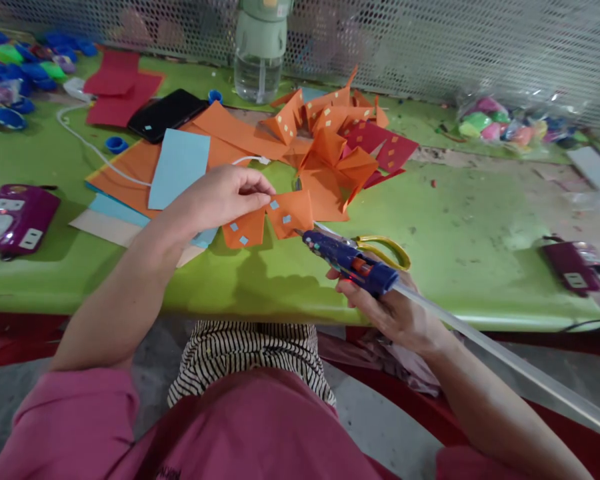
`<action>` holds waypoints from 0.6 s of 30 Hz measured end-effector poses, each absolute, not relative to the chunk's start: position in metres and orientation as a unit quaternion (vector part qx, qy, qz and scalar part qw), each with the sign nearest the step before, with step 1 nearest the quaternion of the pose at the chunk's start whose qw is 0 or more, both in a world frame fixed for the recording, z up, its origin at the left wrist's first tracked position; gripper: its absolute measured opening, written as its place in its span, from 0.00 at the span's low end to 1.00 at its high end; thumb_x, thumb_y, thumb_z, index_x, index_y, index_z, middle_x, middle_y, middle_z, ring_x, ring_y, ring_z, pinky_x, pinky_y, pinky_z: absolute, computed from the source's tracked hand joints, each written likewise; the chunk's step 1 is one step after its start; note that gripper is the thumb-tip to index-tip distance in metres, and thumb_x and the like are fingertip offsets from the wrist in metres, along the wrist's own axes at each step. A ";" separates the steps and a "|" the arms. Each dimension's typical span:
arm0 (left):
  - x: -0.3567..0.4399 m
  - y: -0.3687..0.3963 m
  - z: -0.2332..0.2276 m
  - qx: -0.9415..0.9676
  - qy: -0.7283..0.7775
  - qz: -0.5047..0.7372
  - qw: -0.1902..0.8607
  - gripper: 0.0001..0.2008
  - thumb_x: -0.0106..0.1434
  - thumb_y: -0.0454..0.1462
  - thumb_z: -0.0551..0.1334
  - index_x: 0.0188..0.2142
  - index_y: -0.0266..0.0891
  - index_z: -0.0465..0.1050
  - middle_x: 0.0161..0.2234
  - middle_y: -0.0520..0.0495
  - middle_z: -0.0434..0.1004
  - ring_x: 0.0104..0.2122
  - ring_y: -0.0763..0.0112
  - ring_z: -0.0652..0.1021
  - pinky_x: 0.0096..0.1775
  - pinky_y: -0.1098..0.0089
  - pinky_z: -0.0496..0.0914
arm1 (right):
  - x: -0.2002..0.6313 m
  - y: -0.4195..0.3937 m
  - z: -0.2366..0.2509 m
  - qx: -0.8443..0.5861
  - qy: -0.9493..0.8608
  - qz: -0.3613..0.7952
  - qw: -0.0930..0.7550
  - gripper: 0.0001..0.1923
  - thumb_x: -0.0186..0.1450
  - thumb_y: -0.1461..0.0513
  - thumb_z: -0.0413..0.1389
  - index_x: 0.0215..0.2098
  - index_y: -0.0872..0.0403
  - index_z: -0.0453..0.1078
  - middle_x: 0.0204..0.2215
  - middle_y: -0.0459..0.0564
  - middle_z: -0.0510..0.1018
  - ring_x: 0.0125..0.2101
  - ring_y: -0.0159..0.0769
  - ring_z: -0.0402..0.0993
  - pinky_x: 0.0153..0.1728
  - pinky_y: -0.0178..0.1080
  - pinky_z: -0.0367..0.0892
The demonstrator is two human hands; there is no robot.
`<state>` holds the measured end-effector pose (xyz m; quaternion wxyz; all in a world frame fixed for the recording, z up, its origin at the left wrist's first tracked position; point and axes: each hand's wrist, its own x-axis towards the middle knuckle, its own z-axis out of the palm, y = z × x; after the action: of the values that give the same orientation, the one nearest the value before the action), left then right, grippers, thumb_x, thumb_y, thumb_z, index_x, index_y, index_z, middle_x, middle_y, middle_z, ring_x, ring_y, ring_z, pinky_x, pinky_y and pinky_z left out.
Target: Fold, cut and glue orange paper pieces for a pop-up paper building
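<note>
My left hand (237, 193) pinches the top of an orange paper piece (291, 212) with small light-blue squares stuck on it. A second orange flap with blue squares (243, 230) hangs to its left, below the fingers. My right hand (385, 303) is wrapped round a dark-blue glue gun (347, 260), whose nozzle is at the lower right edge of the orange paper; whether it touches, I cannot tell. A long clear glue stick (500, 350) runs out of the gun's back. Yellow-handled scissors (387, 250) lie just behind the gun, partly hidden.
Folded orange paper shapes (330, 167) and a red dotted one (387, 147) lie behind my hands. A black phone (167, 115), light-blue paper (180, 167) and a water bottle (260, 60) are at back left. Purple power sockets (17, 220) stand at left, another (580, 267) at right.
</note>
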<state>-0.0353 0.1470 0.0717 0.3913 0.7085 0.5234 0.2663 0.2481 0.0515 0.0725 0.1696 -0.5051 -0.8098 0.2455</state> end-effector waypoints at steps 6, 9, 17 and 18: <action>-0.034 0.146 0.074 0.709 0.524 0.263 0.392 0.05 0.60 0.37 0.64 0.36 0.44 0.79 0.32 0.51 0.82 0.39 0.62 0.81 0.44 0.61 0.73 | 0.248 0.052 0.071 -0.508 -0.820 0.208 0.160 0.19 0.70 0.47 0.47 0.37 0.52 0.69 0.26 0.51 0.75 0.24 0.37 0.71 0.25 0.40 0.64; -0.034 0.146 0.074 0.700 0.522 0.273 0.403 0.05 0.60 0.36 0.64 0.35 0.43 0.79 0.32 0.51 0.81 0.41 0.59 0.81 0.46 0.59 0.72 | 0.250 0.053 0.069 -0.506 -0.826 0.193 0.156 0.19 0.70 0.47 0.47 0.35 0.51 0.68 0.26 0.51 0.75 0.25 0.38 0.72 0.25 0.40 0.65; -0.037 0.147 0.071 0.712 0.515 0.267 0.397 0.07 0.61 0.38 0.64 0.38 0.43 0.79 0.33 0.51 0.81 0.42 0.60 0.81 0.45 0.61 0.72 | 0.252 0.053 0.067 -0.505 -0.828 0.179 0.165 0.18 0.71 0.46 0.47 0.35 0.50 0.66 0.22 0.47 0.73 0.21 0.35 0.70 0.22 0.38 0.63; -0.037 0.147 0.072 0.713 0.518 0.257 0.396 0.08 0.61 0.39 0.63 0.39 0.42 0.79 0.34 0.51 0.82 0.42 0.61 0.81 0.46 0.62 0.72 | 0.252 0.053 0.067 -0.504 -0.829 0.174 0.169 0.18 0.70 0.46 0.47 0.36 0.50 0.66 0.22 0.47 0.73 0.21 0.35 0.70 0.22 0.38 0.63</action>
<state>-0.0369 0.1472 0.0720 0.3955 0.7134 0.5183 0.2571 0.2522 0.0530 0.0666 0.1685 -0.5037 -0.8292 0.1741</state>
